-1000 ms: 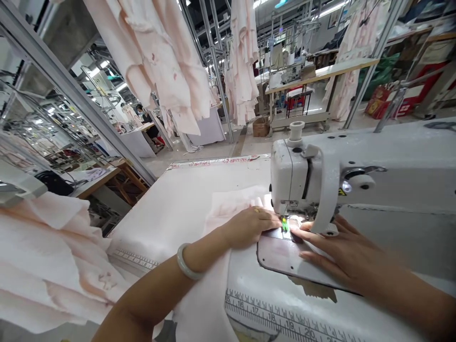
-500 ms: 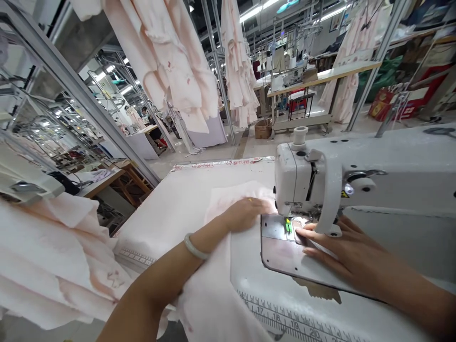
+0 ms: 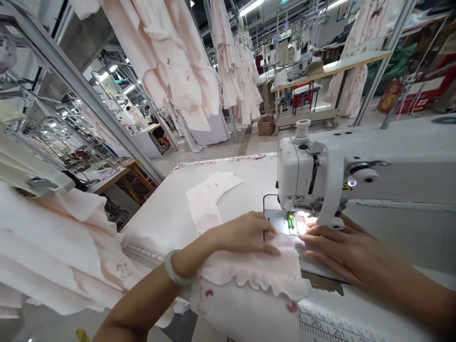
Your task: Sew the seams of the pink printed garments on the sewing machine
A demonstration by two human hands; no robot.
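A pale pink garment piece [image 3: 256, 280] with a ruffled edge and small red marks lies on the table in front of a white sewing machine [image 3: 356, 166]. My left hand [image 3: 245, 232] rests flat on the fabric, fingers stretched toward the needle plate [image 3: 281, 223]. A pale bangle sits on that wrist. My right hand [image 3: 338, 249] lies flat on the fabric's right end, fingertips just below the presser foot [image 3: 292, 221], which is lit by the machine's lamp. A strip of the same fabric [image 3: 210, 194] trails away behind the machine's left side.
A stack of pink garments [image 3: 53, 247] lies at my left. A ruler strip [image 3: 342, 327] runs along the white table's [image 3: 171, 209] front edge. More pink garments [image 3: 171, 61] hang from overhead rails. Other work tables and metal posts stand beyond.
The ruffled garment has been drawn up onto the table toward the needle. Both hands shifted back toward me and now lie on it. The camera view tilted slightly.
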